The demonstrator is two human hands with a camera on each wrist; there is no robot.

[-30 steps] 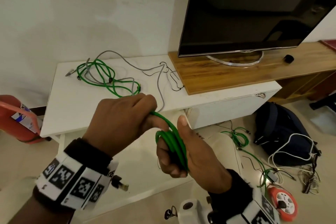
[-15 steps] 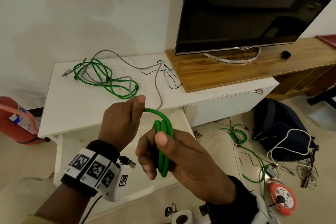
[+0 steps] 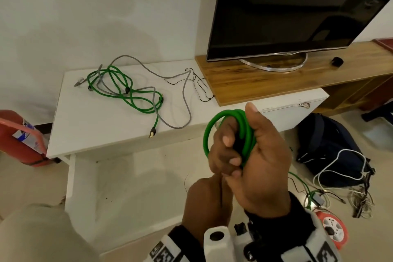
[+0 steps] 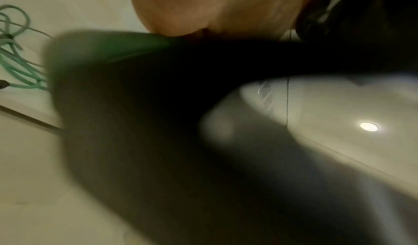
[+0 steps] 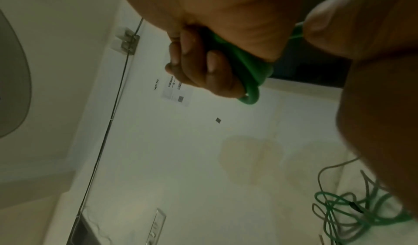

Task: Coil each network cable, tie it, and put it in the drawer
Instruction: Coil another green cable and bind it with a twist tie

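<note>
My right hand (image 3: 244,134) grips a green network cable (image 3: 207,134) wound into a small coil, thumb up over its top, fingers (image 5: 210,64) curled round the strands (image 5: 251,73). My left hand (image 3: 219,140) comes up from below, against the coil. It is mostly hidden behind the right hand and seems to hold the cable there. The left wrist view is blurred, showing a green strand (image 4: 135,47) running into the palm. A loose green cable (image 3: 119,89) and a grey cable (image 3: 182,95) lie tangled on the white table (image 3: 85,125). The white drawer (image 3: 70,187) stands pulled out under it.
Thin black wire ties (image 3: 202,89) lie by the wooden shelf (image 3: 255,83) that carries a TV (image 3: 287,6). A red extinguisher (image 3: 19,138) stands left. On the floor at right are a dark backpack (image 3: 323,144), more cables (image 3: 340,170) and an orange reel (image 3: 333,232).
My left hand has moved from the coil's left side to beneath and behind the right hand. The right hand has lifted the coil, which has one more turn.
</note>
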